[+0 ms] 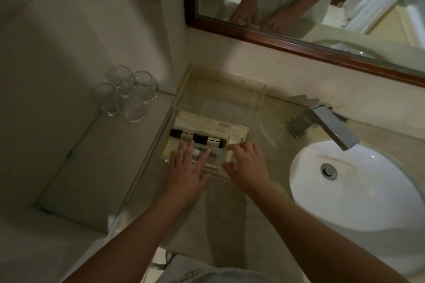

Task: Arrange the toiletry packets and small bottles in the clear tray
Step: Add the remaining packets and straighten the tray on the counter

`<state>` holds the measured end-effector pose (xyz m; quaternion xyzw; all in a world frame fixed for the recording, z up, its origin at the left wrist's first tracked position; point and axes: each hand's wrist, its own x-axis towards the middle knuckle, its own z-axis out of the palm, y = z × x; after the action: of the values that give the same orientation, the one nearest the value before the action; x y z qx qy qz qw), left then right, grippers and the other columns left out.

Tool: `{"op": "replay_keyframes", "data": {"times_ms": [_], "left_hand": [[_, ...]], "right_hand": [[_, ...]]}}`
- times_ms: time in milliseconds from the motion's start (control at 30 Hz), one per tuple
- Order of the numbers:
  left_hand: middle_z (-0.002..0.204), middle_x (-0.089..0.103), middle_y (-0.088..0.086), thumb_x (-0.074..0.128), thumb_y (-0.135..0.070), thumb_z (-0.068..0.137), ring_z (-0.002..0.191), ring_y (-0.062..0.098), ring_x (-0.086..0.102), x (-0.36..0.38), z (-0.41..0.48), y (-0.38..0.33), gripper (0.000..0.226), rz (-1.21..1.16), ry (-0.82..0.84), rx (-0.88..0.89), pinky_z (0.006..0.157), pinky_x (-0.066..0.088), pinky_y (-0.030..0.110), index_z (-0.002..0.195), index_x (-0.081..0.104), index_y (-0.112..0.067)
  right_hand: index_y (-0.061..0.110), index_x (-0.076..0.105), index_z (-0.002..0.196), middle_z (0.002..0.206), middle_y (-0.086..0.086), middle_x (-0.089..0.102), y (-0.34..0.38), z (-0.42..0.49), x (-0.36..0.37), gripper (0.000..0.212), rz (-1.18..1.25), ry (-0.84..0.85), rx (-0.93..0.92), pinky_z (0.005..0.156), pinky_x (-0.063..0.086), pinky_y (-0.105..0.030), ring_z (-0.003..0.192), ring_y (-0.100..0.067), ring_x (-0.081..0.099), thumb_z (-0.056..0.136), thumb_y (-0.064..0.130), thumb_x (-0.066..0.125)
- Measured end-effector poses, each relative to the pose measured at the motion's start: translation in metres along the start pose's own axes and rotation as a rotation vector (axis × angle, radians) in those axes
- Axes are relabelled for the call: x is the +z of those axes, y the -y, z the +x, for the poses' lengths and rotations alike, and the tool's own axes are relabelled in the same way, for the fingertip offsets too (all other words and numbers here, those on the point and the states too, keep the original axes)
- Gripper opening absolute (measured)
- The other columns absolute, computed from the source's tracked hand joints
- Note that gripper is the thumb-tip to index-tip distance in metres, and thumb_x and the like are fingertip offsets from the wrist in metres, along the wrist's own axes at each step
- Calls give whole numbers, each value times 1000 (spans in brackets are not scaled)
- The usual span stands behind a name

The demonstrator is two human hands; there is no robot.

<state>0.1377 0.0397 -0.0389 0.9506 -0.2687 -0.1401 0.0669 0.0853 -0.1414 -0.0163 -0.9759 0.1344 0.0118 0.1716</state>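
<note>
While hands [186,167] reach, tray [255,99] holds bottles [195,139], packets [207,123]

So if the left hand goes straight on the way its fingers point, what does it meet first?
Most likely the small bottles with dark caps, lying across the clear tray just beyond the left hand; depth is hard to judge.

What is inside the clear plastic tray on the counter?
The clear plastic tray holds cream paper packets at the back and small black-capped bottles lying in a row before them. The left hand covers the items nearest; the right hand grips something small and white.
</note>
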Motion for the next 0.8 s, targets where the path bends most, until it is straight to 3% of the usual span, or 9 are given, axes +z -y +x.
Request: {"op": "replay_keyframes", "data": {"times_ms": [200,267,333,433,567,700,800], "left_hand": [[161,-15,8,43,-53,90,146,30,-19,-4,2,4,73,-50,-3,29,118,-8,53,148,-2,-46],[161,5,11,47,-51,88,148,34,1,-6,1,8,72,-138,-80,-4,118,3,54,149,10,-42],[149,33,16,50,-45,85,137,37,29,-8,1,16,68,-272,-257,-130,112,24,55,147,28,-30],[133,47,25,60,-29,83,124,43,41,-9,4,28,58,-445,-453,-392,104,35,54,134,46,-6],[135,49,22,55,-24,90,122,37,47,-21,19,38,49,-804,-329,-637,103,38,42,135,47,-6],[121,61,19,43,-26,94,114,31,56,-38,28,44,39,-1016,-285,-658,88,41,31,120,60,-3],[121,60,8,43,-26,94,115,27,54,-38,29,44,40,-1045,-269,-665,92,41,32,125,59,-6]], "right_hand": [[34,55,126,127,1,53,-1,4,-5,40,14,45,12,99,37,-35,118,-21,43,87,44,60],[29,56,124,126,1,53,-2,-4,-7,38,118,-33,78,100,35,-32,119,-19,43,88,40,61],[24,54,125,123,1,52,-5,-16,-6,39,266,-118,222,99,38,-30,116,-16,46,89,37,61],[20,47,129,125,-1,53,-6,-31,-2,42,650,-47,547,93,54,-40,106,-16,58,92,37,59],[21,38,141,125,0,58,-5,-29,-2,51,901,68,759,84,59,-46,95,-20,66,96,41,53],[17,45,141,117,-3,64,-2,-16,-4,45,977,58,768,79,58,-36,95,-18,67,99,29,52],[17,55,130,96,4,67,2,-15,-4,33,1000,42,739,68,57,-30,86,-16,69,98,23,53]]}}
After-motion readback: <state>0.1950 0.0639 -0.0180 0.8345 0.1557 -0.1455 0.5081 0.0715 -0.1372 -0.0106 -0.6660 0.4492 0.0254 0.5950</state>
